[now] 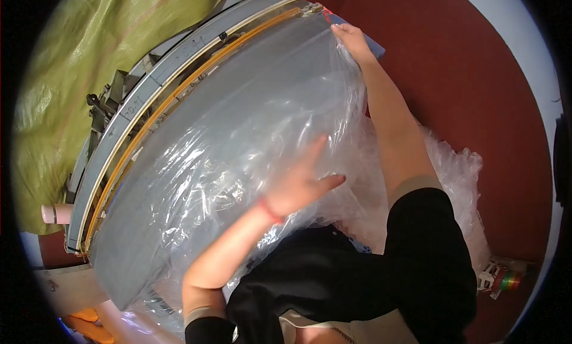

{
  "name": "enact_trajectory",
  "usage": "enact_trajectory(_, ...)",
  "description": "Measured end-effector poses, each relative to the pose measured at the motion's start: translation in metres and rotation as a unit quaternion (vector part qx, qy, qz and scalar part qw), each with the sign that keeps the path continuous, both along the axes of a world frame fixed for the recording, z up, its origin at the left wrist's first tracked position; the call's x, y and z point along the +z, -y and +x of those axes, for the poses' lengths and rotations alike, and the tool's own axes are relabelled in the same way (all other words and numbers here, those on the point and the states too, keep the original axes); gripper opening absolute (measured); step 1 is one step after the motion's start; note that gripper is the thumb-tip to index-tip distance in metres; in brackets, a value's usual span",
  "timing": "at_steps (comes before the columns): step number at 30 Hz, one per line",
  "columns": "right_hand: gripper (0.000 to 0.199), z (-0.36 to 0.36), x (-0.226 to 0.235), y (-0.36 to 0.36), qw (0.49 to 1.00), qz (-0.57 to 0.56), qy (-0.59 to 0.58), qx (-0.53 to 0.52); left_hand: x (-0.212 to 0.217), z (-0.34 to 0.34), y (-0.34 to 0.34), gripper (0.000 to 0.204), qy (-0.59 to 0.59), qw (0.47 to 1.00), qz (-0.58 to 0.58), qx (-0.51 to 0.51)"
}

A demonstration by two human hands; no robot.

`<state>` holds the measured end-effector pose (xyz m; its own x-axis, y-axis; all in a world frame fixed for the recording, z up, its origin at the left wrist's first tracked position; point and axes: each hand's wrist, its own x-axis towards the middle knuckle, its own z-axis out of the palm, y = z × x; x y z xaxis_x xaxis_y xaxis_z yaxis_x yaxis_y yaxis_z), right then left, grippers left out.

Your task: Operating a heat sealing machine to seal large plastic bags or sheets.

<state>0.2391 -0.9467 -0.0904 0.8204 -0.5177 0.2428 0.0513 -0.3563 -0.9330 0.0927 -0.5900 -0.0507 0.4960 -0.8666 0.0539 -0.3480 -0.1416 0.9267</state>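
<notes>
A clear plastic sheet (205, 183) lies crinkled over a large grey flat surface (238, 76), shiny with folds at its middle. At the far right corner of that surface, my right hand (354, 40) is closed on the sheet's edge, arm stretched out. My left hand (298, 186), with a red band at the wrist, is over the middle of the sheet. It is slightly blurred, with thumb and forefinger spread apart and nothing held. I cannot tell whether it touches the plastic.
A long orange strip (196, 76) and a grey rail (143, 96) with pencil marks run along the far side. Green-yellow cloth (71, 64) lies beyond. A pink bottle (56, 213) stands left. Loose plastic (453, 171) hangs over red floor (476, 93); a rainbow-coloured roll (509, 280) lies right.
</notes>
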Motion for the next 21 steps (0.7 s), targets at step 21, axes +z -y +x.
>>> enact_trajectory(21,0.035,0.014,-0.023,0.028,0.976,-0.196,0.018,-0.099,0.043,-0.084,-0.391,0.021,0.041,0.884,-0.228,0.406)
